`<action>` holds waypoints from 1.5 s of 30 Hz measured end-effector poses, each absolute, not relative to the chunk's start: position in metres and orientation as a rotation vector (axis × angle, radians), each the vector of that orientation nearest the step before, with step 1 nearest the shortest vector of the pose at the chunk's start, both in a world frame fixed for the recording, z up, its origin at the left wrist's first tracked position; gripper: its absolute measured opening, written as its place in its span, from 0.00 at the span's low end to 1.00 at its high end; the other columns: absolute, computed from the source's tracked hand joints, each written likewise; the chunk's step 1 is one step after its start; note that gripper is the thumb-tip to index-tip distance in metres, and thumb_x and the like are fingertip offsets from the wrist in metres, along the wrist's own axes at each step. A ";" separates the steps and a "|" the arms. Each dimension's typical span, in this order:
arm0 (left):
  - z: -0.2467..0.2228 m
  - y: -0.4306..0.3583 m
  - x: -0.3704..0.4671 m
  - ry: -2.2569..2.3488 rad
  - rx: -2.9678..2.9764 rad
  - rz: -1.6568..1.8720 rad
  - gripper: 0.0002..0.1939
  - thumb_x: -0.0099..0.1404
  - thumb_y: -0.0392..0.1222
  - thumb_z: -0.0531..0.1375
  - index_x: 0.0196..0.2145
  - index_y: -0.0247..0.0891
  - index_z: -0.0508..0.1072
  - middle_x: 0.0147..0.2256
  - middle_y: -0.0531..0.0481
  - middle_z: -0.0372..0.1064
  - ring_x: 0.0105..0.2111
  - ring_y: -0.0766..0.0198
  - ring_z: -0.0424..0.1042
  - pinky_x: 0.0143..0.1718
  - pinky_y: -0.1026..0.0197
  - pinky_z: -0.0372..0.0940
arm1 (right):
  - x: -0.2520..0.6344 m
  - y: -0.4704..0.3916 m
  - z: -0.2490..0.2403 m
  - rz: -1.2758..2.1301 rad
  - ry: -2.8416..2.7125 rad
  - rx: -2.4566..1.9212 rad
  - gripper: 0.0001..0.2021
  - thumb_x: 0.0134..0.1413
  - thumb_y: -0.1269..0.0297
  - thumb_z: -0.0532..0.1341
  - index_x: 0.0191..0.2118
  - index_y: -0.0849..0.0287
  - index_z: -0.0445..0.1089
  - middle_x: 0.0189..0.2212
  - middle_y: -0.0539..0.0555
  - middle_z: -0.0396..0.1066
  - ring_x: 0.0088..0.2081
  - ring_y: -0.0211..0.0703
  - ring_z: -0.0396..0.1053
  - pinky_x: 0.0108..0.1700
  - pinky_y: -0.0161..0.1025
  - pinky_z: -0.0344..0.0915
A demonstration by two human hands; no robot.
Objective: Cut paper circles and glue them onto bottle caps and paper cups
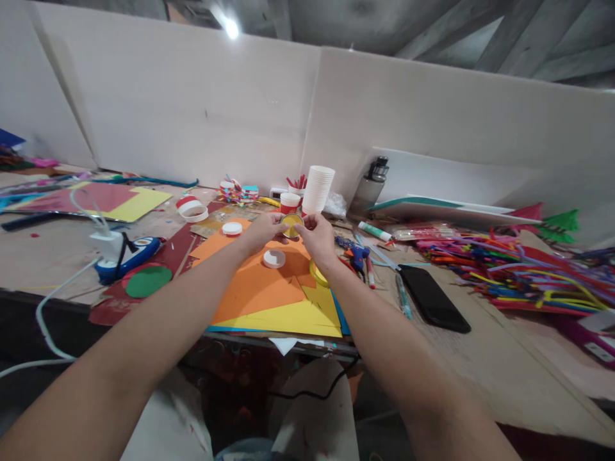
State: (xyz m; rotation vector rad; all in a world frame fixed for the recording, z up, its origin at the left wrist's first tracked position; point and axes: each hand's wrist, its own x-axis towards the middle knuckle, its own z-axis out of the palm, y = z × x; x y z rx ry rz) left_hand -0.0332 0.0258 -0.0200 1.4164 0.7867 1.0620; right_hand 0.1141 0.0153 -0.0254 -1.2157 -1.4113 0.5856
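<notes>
A small round yellow disc with a pale rim (292,226) is held up between both hands, above orange sheets of paper (259,291). My left hand (264,232) pinches its left side, and my right hand (318,235) grips its right side, with the fingers of both closed. Below them a white ring-shaped piece (274,258) lies on the orange paper, and a white round lid (232,228) sits to the left. Part of a yellow ring (318,274) shows beside my right wrist.
Stacked white cups (318,190) and a red-and-white cup (289,203) stand behind the hands. To the right are a blue glue gun (359,257), a black phone (434,298) and colourful pipe cleaners (523,272). A green disc (148,280) lies left.
</notes>
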 end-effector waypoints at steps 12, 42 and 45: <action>-0.021 0.025 -0.032 0.799 1.347 0.998 0.11 0.59 0.38 0.65 0.38 0.29 0.73 0.34 0.41 0.77 0.29 0.62 0.78 0.26 0.67 0.66 | 0.116 0.019 -0.028 0.574 -1.418 -1.275 0.13 0.42 0.63 0.63 0.37 0.57 0.65 0.29 0.47 0.65 0.30 0.38 0.64 0.29 0.35 0.63; -0.028 0.028 -0.035 0.719 1.201 1.018 0.14 0.59 0.45 0.67 0.35 0.30 0.75 0.30 0.43 0.76 0.27 0.65 0.75 0.34 0.62 0.71 | 0.117 0.013 -0.023 0.109 -1.730 -1.462 0.17 0.43 0.67 0.69 0.40 0.57 0.67 0.45 0.59 0.62 0.48 0.55 0.58 0.50 0.48 0.58; -0.028 0.029 -0.035 0.723 1.160 1.031 0.12 0.63 0.44 0.64 0.37 0.30 0.76 0.31 0.41 0.77 0.28 0.63 0.76 0.31 0.62 0.70 | 0.118 0.012 -0.022 0.099 -1.696 -1.427 0.13 0.44 0.69 0.67 0.37 0.58 0.66 0.42 0.58 0.63 0.47 0.53 0.59 0.50 0.46 0.58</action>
